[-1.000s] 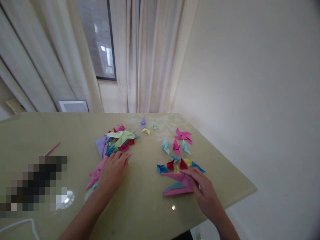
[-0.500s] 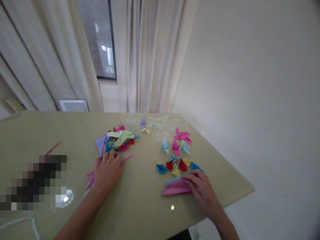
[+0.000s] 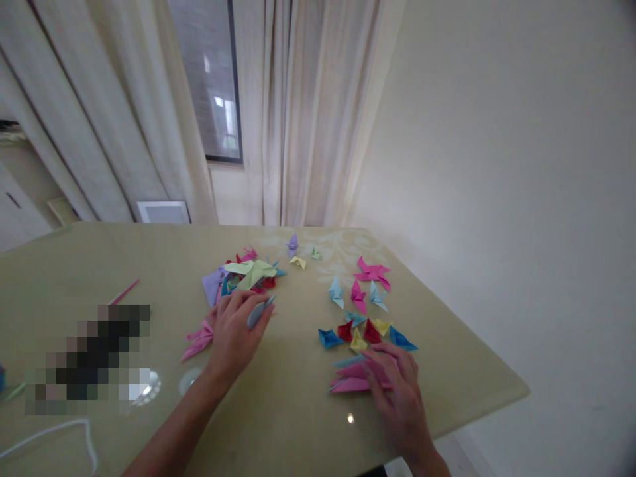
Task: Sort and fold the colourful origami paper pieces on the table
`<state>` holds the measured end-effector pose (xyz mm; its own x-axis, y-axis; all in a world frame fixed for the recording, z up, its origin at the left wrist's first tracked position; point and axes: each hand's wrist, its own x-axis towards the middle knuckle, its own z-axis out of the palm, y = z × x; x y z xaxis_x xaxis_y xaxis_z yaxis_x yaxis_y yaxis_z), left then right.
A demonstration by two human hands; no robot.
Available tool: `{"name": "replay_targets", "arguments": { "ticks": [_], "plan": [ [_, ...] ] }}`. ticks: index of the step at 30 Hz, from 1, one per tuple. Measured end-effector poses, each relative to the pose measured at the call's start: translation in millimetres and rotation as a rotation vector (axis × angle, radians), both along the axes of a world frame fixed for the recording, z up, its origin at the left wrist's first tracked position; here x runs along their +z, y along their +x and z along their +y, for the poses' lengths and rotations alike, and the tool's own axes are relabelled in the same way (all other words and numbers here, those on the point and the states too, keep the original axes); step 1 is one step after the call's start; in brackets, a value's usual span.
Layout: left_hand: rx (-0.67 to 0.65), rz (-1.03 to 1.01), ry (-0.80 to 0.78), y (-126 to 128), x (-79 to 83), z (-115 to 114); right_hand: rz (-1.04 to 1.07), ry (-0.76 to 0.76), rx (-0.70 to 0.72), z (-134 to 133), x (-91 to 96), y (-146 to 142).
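My left hand [image 3: 237,334] pinches a light blue folded paper piece [image 3: 259,313] between thumb and fingers, just in front of a heap of origami. On top of that heap lies a pale green paper star [image 3: 252,272]; a purple folded paper [image 3: 213,286] sticks out at its left. A pink folded paper [image 3: 200,339] lies left of my left wrist. At the right, my right hand [image 3: 401,387] is closed over the right ends of pink folded papers [image 3: 355,384] on the table. A light blue folded edge [image 3: 348,362] shows behind them. The fingertips there are partly hidden.
Small paper boats, among them a blue boat [image 3: 328,338], sit beyond my right hand. Behind them are paper cranes, such as a pink crane [image 3: 358,296], and a pink pinwheel [image 3: 372,271]. A white cable [image 3: 59,427] crosses the table [image 3: 288,411] at left.
My left hand has lifted from the heap's front and moved right, with the light blue paper now in its fingers. My right hand stays at the pink papers. The view has shifted slightly left.
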<state>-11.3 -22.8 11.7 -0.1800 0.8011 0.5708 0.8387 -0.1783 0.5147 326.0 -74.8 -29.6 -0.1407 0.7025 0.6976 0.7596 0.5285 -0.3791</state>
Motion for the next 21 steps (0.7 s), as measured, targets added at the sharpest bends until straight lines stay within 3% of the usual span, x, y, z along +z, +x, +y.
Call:
{"name": "replay_targets", "arguments": {
  "ticks": [3, 6, 9, 12, 16, 21],
  "plan": [
    [-0.165, -0.439, 0.121, 5.4, 7.8, -3.7, 0.060, -0.013, 0.084, -5.3, 9.7, -33.9],
    [-0.342, -0.913, 0.025, 12.5, 5.6, -5.5, 0.098, -0.084, 0.172, -5.0, 20.9, -71.0],
    [-0.444, -1.189, -0.123, 21.6, -2.2, -5.6, 0.140, -0.165, 0.234, 1.7, 32.6, -101.5],
    [-0.520, -1.315, -0.221, 30.8, -7.9, -6.2, 0.179, -0.205, 0.263, 8.8, 41.3, -115.7],
    [-0.531, -1.378, -0.255, 41.2, -11.6, -10.4, 0.237, -0.192, 0.285, 5.7, 45.6, -111.7],
    [-0.587, -1.206, -0.375, 50.6, -13.6, -17.3, 0.194, -0.166, 0.312, -6.5, 40.1, -94.7]
  ]
}}
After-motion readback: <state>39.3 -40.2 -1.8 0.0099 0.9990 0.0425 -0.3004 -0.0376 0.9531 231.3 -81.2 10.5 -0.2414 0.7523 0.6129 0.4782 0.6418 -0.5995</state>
